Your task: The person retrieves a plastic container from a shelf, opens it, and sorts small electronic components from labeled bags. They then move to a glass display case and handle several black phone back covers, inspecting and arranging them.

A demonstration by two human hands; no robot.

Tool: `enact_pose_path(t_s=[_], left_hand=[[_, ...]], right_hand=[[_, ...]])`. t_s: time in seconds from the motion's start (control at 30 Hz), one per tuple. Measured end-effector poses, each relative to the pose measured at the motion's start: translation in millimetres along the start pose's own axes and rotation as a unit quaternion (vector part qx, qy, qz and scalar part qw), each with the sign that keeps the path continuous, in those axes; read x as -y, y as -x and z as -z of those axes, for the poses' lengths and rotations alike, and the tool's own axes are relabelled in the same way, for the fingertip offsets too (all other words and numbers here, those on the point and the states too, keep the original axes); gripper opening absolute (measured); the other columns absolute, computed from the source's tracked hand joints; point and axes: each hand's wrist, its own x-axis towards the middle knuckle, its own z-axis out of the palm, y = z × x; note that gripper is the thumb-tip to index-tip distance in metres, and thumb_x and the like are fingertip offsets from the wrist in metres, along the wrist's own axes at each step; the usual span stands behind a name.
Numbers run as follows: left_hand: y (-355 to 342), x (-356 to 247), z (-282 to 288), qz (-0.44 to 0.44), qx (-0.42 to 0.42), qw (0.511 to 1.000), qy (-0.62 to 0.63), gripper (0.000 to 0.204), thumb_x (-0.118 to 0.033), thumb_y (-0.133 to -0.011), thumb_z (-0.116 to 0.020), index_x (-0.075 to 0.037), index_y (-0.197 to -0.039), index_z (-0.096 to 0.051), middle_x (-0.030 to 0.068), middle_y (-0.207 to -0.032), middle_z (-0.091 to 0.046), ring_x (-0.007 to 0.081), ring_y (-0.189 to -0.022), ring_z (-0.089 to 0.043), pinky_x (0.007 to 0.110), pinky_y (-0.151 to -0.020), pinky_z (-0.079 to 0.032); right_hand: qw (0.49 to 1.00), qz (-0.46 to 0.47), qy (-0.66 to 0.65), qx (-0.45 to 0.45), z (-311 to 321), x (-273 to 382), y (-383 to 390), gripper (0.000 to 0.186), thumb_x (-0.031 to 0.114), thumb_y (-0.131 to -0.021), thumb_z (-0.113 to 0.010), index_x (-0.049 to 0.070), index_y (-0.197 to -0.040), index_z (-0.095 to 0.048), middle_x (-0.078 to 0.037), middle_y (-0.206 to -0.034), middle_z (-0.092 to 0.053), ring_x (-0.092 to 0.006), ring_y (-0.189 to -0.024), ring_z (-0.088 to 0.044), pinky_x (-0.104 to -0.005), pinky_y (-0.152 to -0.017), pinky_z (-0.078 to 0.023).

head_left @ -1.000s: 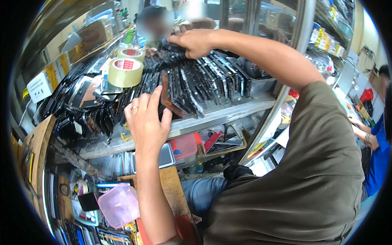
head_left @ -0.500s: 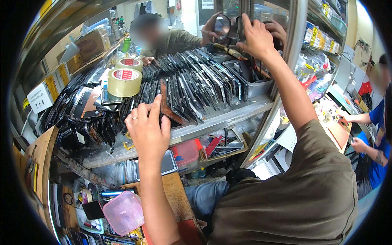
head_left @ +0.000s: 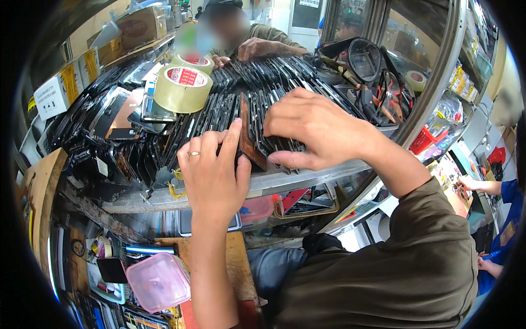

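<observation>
Thin dark panels that look like phone screens (head_left: 219,123) stand on edge in tight rows on a metal-edged shelf. A brown panel (head_left: 247,131) leans among them, between my two hands. My left hand (head_left: 211,164) rests on the panel edges just left of it, fingers stretched and spread, index fingertip beside the brown panel. My right hand (head_left: 312,129) is over the panels to its right, palm down, fingers bent and thumb apart; its fingertips are partly hidden. I see nothing gripped in either hand.
Two rolls of clear tape (head_left: 183,90) sit on the panels. At the right, a dark-rimmed clear lens piece (head_left: 364,60) and pliers (head_left: 390,96) lie in a tray. A pink translucent box (head_left: 159,282) is at lower left. A co-worker in blue (head_left: 507,219) stands far right.
My right hand has let go of the dark-rimmed lens piece at the upper right and come down left to the panels. My left hand stays beside the brown panel. The view has shifted.
</observation>
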Motion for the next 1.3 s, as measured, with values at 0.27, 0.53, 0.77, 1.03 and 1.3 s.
enact_pose_path(t_s=[0.27,0.53,0.77,1.03,1.3], left_hand=[[-1.3,-0.9,3.1,0.008,0.021,1.0,-0.008,0.061,-0.015,-0.08,-0.068,-0.012,-0.14,-0.066,0.007,-0.107,-0.061,0.0287,-0.104,-0.057,0.047,-0.101,-0.039],[-7.7,-12.2,20.3,0.022,0.101,0.994,-0.018,0.073,-0.019,-0.077,-0.071,-0.008,-0.148,-0.058,0.0129,-0.114,-0.059,0.034,-0.112,-0.055,0.05,-0.105,-0.036],[-10.9,-37.8,18.1,0.077,0.077,0.994,0.008,0.085,-0.042,-0.073,-0.085,-0.006,-0.146,-0.057,0.0161,-0.124,-0.057,0.0358,-0.12,-0.053,0.055,-0.11,-0.034],[-3.3,-40.2,-6.3,0.093,-0.046,0.994,0.022,0.066,-0.028,-0.077,-0.08,-0.009,-0.137,-0.061,0.0143,-0.126,-0.059,0.0359,-0.121,-0.056,0.059,-0.113,-0.036],[-15.6,-47.7,-10.4,-0.041,0.004,0.999,0.019,0.046,-0.011,-0.087,-0.066,-0.013,-0.133,-0.069,0.0068,-0.132,-0.065,0.0283,-0.127,-0.059,0.051,-0.113,-0.042]], right_hand=[[0.993,-0.07,-0.036,-0.09,-14.6,-13.7,42.2,0.025,0.021,-0.089,-0.07,0.004,-0.105,-0.061,-0.014,-0.098,-0.058,-0.0366,-0.094,-0.064,-0.0465,-0.082,-0.053],[0.989,-0.108,-0.056,-0.08,-17.7,-11.1,53.3,0.03,0.023,-0.092,-0.07,0.004,-0.115,-0.066,-0.015,-0.12,-0.068,-0.0333,-0.126,-0.064,-0.0449,-0.099,-0.055],[0.991,-0.111,-0.034,-0.066,-17.6,-7.4,49.5,0.038,0.016,-0.083,-0.071,0.006,-0.12,-0.071,-0.015,-0.12,-0.063,-0.0358,-0.113,-0.066,-0.0448,-0.09,-0.057],[0.994,-0.096,-0.012,-0.046,-14.3,-6.4,45.5,0.028,0.011,-0.082,-0.069,0.004,-0.108,-0.072,-0.014,-0.117,-0.064,-0.0371,-0.118,-0.067,-0.0444,-0.09,-0.059],[0.989,-0.079,-0.058,-0.108,-17.4,-10.7,40.3,0.028,0.011,-0.082,-0.071,0.004,-0.108,-0.064,-0.014,-0.112,-0.066,-0.0376,-0.109,-0.066,-0.0458,-0.089,-0.057]])
